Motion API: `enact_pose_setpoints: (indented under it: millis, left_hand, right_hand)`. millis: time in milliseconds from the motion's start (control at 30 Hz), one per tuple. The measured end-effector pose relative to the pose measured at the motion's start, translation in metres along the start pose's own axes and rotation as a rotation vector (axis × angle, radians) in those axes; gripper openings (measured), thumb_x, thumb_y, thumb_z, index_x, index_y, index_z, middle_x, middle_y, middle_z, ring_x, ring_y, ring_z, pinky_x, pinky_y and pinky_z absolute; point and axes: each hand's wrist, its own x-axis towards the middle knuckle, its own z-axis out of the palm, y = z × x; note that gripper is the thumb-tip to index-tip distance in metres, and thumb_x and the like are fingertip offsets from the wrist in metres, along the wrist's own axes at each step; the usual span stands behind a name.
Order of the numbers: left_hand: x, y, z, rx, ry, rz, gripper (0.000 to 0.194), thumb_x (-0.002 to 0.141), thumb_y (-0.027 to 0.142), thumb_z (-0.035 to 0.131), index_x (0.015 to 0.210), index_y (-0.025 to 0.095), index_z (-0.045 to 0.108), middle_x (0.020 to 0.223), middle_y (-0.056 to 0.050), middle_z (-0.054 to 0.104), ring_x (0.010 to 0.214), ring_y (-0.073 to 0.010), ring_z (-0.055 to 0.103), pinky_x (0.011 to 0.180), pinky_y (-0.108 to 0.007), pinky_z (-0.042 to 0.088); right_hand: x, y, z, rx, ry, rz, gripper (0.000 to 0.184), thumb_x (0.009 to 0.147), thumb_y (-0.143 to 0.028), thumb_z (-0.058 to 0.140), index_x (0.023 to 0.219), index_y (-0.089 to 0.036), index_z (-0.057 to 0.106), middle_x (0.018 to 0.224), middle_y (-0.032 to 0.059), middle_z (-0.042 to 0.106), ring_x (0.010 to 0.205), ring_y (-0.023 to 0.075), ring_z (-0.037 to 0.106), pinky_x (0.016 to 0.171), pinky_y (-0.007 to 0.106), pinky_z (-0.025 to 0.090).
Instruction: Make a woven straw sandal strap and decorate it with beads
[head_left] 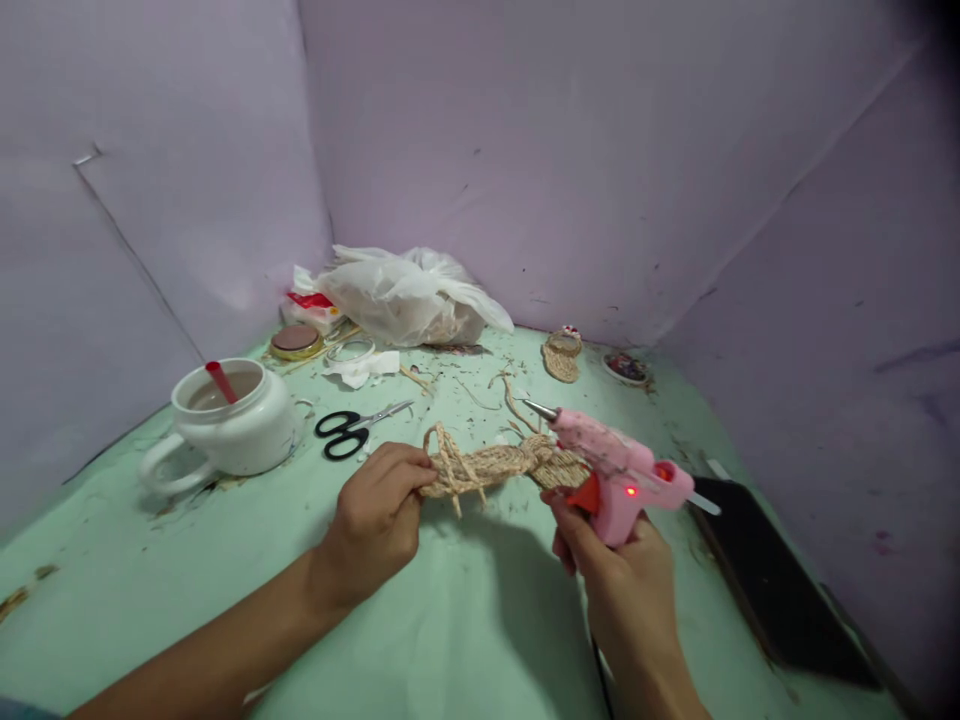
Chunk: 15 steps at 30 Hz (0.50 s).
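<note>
Head view, left hand: thumb and fingers pinching the left end of the straw braid.
Straw braid: stretched between the hands, above the green tabletop, its right end behind the glue gun.
Right hand: wrapped around the pink glue gun's handle, fingertips beside the braid's right end; whether they also grip it, cannot tell.
Scissors: near the left hand, beyond it.
</note>
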Motion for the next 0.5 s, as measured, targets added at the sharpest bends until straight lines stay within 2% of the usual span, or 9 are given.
enact_pose_setpoints:
  millis: [267, 500]
  left_hand:
    - [0.002, 0.001, -0.001, 0.029, 0.012, 0.072, 0.029, 0.073, -0.006, 0.047, 0.087, 0.017, 0.058, 0.087, -0.009, 0.062, 0.085, -0.0192, 0.059, 0.072, -0.034, 0.052]
    - [0.003, 0.004, -0.005, 0.014, -0.008, 0.111, 0.03, 0.074, -0.005, 0.045, 0.088, 0.019, 0.057, 0.087, -0.009, 0.062, 0.086, -0.0198, 0.059, 0.071, -0.035, 0.053]
  right_hand:
    - [0.002, 0.016, -0.022, 0.083, -0.082, 0.021, 0.034, 0.064, -0.043, 0.071, 0.08, -0.014, 0.062, 0.067, 0.0034, 0.064, 0.051, 0.0137, 0.051, 0.046, 0.025, 0.042]
    - [0.008, 0.017, -0.022, 0.211, -0.123, 0.097, 0.042, 0.063, -0.045, 0.073, 0.088, -0.012, 0.065, 0.053, -0.0014, 0.054, 0.048, 0.0133, 0.046, 0.043, 0.025, 0.037]
